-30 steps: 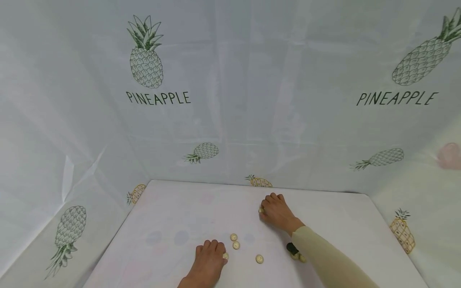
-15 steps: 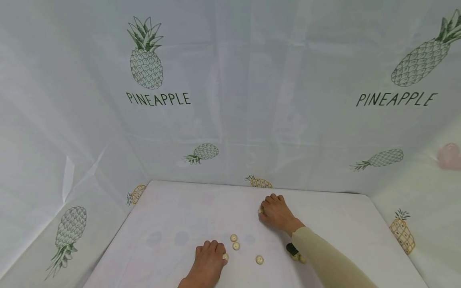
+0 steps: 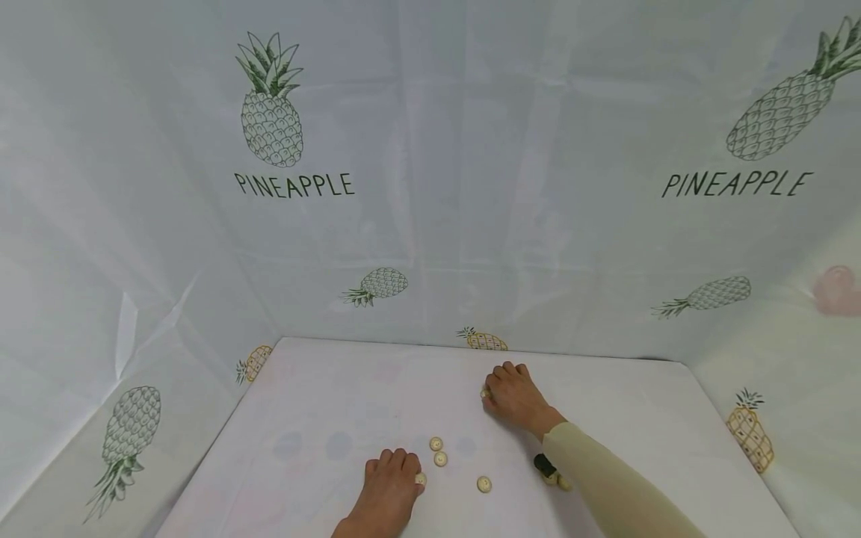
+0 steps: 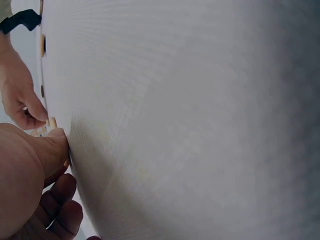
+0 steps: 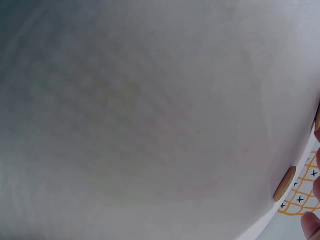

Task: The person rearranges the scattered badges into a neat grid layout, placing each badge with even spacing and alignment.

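Observation:
On the white tabletop, my left hand [image 3: 386, 489] rests low with curled fingers, pinching a pale round button [image 3: 420, 479] at its edge. Thumb [image 4: 56, 142] and fingers come together right at the cloth in the left wrist view. Farther back and to the right, my right hand [image 3: 516, 396] pinches another button [image 3: 485, 392] between thumb and fingers, and its palm is hidden. Only fingertips [image 5: 311, 223] of that hand show at the right edge of the right wrist view, where a button [image 5: 285, 184] lies close by.
Two buttons [image 3: 436, 444] lie near each other right of my left hand. A single button [image 3: 484, 484] sits nearer the front. More buttons [image 3: 563, 483] lie beside the black wrist camera [image 3: 545, 465] under the right sleeve [image 3: 605, 478]. Pineapple-printed cloth walls [image 3: 471, 187] surround the table.

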Demonstrator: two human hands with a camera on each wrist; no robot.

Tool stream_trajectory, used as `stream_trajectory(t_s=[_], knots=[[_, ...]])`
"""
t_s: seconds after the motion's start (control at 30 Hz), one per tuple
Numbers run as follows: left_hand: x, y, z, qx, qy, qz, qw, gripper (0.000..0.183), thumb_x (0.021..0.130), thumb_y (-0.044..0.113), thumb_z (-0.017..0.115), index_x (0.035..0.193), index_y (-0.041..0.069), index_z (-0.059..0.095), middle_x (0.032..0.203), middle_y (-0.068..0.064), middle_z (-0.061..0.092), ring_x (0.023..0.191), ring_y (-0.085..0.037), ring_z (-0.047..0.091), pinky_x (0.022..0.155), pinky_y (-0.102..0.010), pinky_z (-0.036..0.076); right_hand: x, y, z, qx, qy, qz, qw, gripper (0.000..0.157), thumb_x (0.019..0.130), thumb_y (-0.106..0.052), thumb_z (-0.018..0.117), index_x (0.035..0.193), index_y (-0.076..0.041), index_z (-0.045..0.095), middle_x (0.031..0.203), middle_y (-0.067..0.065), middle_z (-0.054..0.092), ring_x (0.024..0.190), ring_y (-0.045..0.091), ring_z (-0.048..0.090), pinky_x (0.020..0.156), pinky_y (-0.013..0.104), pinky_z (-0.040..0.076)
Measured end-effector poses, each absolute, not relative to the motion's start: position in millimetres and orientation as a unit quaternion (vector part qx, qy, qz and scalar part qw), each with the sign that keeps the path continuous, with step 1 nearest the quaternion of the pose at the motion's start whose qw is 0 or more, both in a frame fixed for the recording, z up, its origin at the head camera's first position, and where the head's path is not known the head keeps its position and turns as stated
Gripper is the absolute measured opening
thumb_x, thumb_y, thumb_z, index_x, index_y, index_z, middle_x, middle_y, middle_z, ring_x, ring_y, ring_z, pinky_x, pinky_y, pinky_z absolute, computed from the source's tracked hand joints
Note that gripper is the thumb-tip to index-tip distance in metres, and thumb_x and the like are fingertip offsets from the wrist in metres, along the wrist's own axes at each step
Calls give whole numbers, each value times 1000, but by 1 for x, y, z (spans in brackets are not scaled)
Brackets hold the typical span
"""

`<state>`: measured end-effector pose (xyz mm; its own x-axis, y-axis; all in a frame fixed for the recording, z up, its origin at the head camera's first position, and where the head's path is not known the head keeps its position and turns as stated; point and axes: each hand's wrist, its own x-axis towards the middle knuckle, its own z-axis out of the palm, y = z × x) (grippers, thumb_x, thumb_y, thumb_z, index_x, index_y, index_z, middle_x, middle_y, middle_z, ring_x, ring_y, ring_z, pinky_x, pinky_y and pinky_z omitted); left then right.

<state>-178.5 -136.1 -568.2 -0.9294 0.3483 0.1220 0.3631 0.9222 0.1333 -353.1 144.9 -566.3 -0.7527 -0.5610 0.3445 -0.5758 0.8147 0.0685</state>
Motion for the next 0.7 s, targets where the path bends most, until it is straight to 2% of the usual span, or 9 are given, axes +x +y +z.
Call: stream_trajectory(t_s=[0.27, 0.43, 0.7], knots=[[-180, -135, -569, -178, -980, -77, 38, 28, 92, 35, 80, 101, 16, 61, 92, 5, 51, 89, -14, 43, 78, -39, 41, -352, 148, -560, 302, -942, 8, 143, 22, 101, -32, 67, 99, -9, 67, 92, 3, 56, 91, 25, 47, 88, 47, 41], [-181, -135, -569, -178, -980, -77, 35, 27, 93, 34, 79, 102, 15, 62, 94, 4, 54, 90, -15, 44, 78, -40, 42, -348, 157, -546, 282, -950, 28, 131, 24, 101, -32, 70, 107, -9, 68, 99, 3, 59, 96, 25, 49, 92, 49, 41], [-181, -135, -570, -182, -980, -75, 29, 27, 93, 34, 79, 103, 15, 62, 96, 3, 54, 90, -15, 44, 76, -40, 41, -332, 196, -536, 250, -954, 27, 163, 21, 97, -28, 75, 103, -10, 69, 95, 1, 59, 94, 24, 49, 91, 49, 42]])
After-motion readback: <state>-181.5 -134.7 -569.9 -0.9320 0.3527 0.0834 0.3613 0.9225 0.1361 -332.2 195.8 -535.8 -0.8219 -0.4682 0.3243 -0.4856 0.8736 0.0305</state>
